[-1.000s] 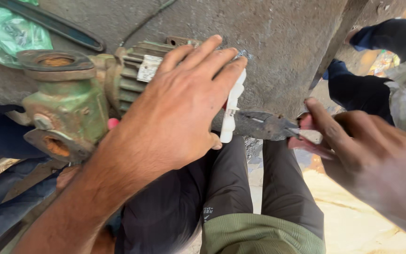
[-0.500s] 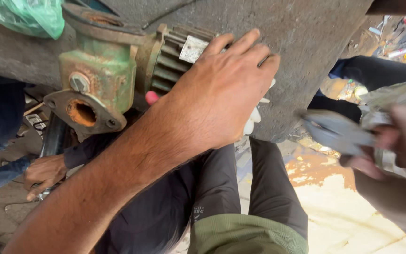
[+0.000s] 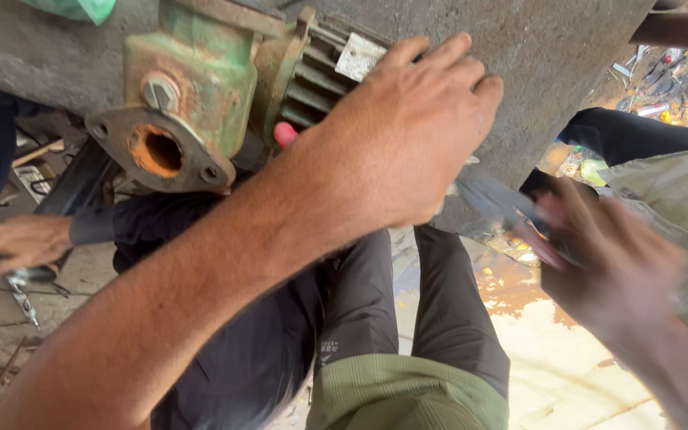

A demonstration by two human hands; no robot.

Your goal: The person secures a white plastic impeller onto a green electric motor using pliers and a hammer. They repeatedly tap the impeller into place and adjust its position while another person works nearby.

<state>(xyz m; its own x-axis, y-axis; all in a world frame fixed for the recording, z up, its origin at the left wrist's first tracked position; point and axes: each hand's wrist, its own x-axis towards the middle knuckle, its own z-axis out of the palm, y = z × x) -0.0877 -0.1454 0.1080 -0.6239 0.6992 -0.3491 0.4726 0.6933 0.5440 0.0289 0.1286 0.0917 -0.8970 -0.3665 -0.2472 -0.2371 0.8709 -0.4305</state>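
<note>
My left hand (image 3: 408, 135) lies spread over the finned end of a small electric motor (image 3: 304, 80) and grips it. The motor is joined to a worn green pump body (image 3: 193, 87) with a rusty round flange (image 3: 157, 151). Both rest against a grey concrete slab (image 3: 567, 56). My right hand (image 3: 607, 271) is blurred at the right and holds grey pliers (image 3: 491, 199), whose jaws point left toward the motor's end, just below my left hand.
Another person's hand (image 3: 21, 243) holds a metal tool at the left edge, below the pump. My knees in dark trousers fill the lower middle. Scattered tools and scraps (image 3: 662, 87) lie on the ground at the upper right. A green bag (image 3: 73, 8) shows at the top.
My right hand drew the pliers away to the right and now swings back toward the motor. My left hand has stayed on the motor while the view shifted.
</note>
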